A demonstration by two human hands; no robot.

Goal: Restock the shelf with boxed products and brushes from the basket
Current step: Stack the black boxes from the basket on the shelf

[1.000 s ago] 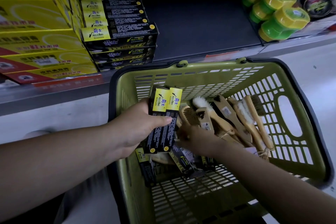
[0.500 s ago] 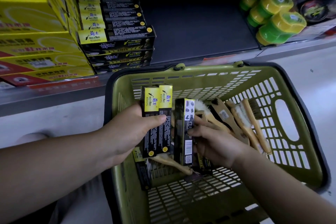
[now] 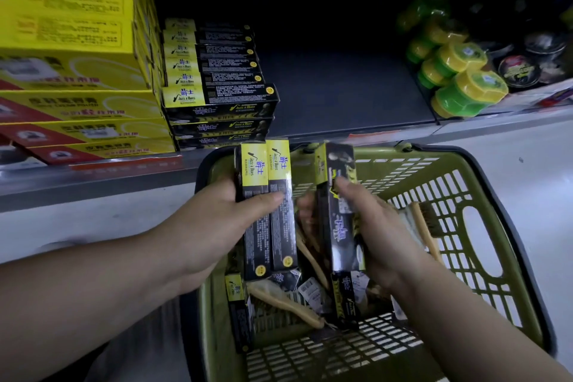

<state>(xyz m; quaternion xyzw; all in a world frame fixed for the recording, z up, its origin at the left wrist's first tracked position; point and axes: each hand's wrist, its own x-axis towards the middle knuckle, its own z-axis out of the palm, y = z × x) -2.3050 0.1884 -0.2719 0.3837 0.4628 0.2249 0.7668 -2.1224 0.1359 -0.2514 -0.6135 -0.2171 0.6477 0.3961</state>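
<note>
Restock at a store shelf (image 3: 341,93): left hand (image 3: 217,226) grips two black-and-yellow boxes (image 3: 266,211) side by side, thumb across their fronts, upper ends above the far rim of the basket (image 3: 214,344); just right of it, right hand (image 3: 381,236) pinches a third box (image 3: 338,205) upright, thumb on its face; hands apart, a narrow gap btwn the two loads.

Judged step: gather boxes, then carry them to the shelf. To do it well, prob. best to square the third box against the pair w/ labels facing one way, so all three travel as one flat bundle; lift clear of the rim; lay them on or beside the matching stack (image 3: 217,96) at far left-centre, long sides parallel to those already there; bare board right of that stack offers room for a new pile. Risk: a box could slip from a one-thumb hold if tilted.

Containers: green basket sits near, below the shelf edge. Inside, left to right: a loose box (image 3: 237,304) by the left wall; a wooden brush (image 3: 285,304) flat on the floor grid; tagged items and another box (image 3: 345,304) at centre; a pale-handled brush (image 3: 424,226) by the right wall; exact count unclear in dim light. On the shelf: yellow cartons (image 3: 71,40) far left; green-and-yellow tubs (image 3: 465,90) and dark tins (image 3: 521,68) far right.
</note>
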